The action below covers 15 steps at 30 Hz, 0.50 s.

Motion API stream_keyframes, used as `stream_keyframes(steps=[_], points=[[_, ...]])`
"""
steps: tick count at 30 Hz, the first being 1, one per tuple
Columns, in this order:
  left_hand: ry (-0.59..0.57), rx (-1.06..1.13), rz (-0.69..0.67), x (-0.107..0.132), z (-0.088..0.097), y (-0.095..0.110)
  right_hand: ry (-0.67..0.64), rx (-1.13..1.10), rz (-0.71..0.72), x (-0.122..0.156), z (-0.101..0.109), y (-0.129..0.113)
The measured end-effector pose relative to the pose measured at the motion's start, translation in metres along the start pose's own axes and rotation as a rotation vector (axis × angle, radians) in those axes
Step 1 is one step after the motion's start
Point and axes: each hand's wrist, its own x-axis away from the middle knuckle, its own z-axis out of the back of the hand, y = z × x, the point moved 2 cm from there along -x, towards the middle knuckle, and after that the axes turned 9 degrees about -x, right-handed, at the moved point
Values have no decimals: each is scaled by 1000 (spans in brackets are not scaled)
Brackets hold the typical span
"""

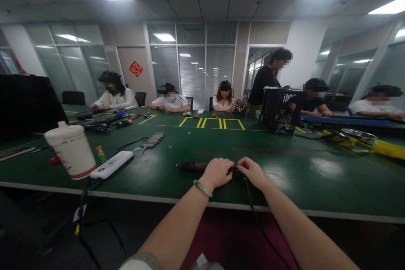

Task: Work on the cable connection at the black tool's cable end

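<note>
A dark, slim, cylindrical tool that looks like an electric screwdriver (193, 166) lies along the green table in front of me, its narrow end pointing left. My left hand (218, 171) is wrapped over its right part and hides much of that section. Close beside it, my right hand (252, 171) pinches a small dark piece at the tool's right end, apparently the end of a cord. A black cable (249, 202) hangs from beneath my right hand over the table edge toward my lap. Whether plug and tool are joined is hidden by my fingers.
On the left stand a white lidded cup (71, 149) and a white power bank (112, 164) with cables. A black computer case (281, 109) stands to the right, near yellow straps (389, 149). A dark monitor (28, 105) is at far left. Several people sit around the table; one stands.
</note>
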Motion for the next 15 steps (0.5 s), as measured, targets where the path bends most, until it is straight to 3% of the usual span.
stream_keyframes(steps=[5, 15], points=[[-8, -8, 4, 0, -3, 6, 23, 142, 19, 15, 3, 12], [-9, 41, 15, 6, 4, 6, -49, 126, 2, 24, 2, 8]])
